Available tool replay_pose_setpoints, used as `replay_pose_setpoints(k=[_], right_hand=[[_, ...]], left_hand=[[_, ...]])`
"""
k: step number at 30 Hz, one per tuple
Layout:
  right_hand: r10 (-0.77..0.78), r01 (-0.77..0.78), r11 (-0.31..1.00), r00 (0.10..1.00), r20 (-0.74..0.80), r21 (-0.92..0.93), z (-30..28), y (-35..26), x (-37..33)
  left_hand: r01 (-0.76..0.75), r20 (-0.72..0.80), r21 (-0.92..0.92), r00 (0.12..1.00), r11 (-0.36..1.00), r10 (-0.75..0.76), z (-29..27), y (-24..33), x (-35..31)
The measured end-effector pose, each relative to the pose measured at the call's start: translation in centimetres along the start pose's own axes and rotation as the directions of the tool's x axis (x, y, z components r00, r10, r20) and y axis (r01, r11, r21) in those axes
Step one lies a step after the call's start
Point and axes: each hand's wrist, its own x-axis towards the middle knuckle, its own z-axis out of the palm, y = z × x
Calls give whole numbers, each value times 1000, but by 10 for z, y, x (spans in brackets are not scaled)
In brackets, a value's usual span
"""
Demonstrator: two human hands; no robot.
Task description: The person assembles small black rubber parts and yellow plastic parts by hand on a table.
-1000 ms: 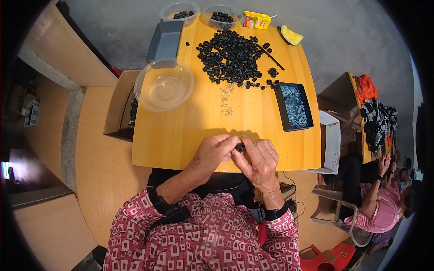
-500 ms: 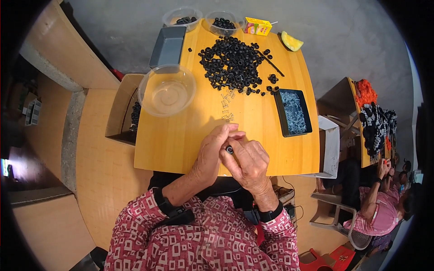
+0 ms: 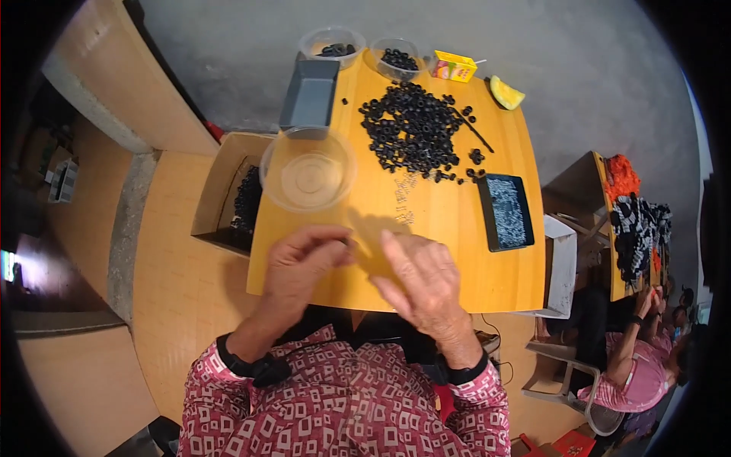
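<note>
One small dark part [image 3: 349, 243], blurred, looks pinched between the fingertips of the left hand [image 3: 298, 268] above the table [image 3: 499, 282], right hand [image 3: 428, 280] fingers apart: probably a carrying step, next move calling for a steady pinch.

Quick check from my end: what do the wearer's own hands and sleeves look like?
The left hand and right hand are gloveless. The long sleeves are reddish pink, printed with pale, irregular squares. Both wrists wear black bands; the left one carries a bulky black module.
</note>
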Motion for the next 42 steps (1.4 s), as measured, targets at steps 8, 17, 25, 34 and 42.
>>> replay_pose_setpoints(k=[8, 17, 25, 34, 42], right_hand=[[124, -126, 971, 992, -24, -203, -22, 41, -25], [394, -389, 887, 919, -30, -250, -58, 68, -45], [557, -581, 800, 813, -170, -154, -88, 119, -19], [426, -197, 636, 896, 126, -746, -33, 189, 40], [443, -135, 645, 868, 224, -752, -18, 196, 42]], left_hand=[[-369, -434, 282, 774, 885, 461, -107, 51, 33], [-53, -427, 497, 854, 866, 298, -156, 11, 38], [-168, -138, 399, 961, 902, 240, -54, 37, 6], [-19, 157, 255, 987, 967, -22, -11, -3, 6], [41, 149, 181, 987, 983, -69, -3, -13, 13]])
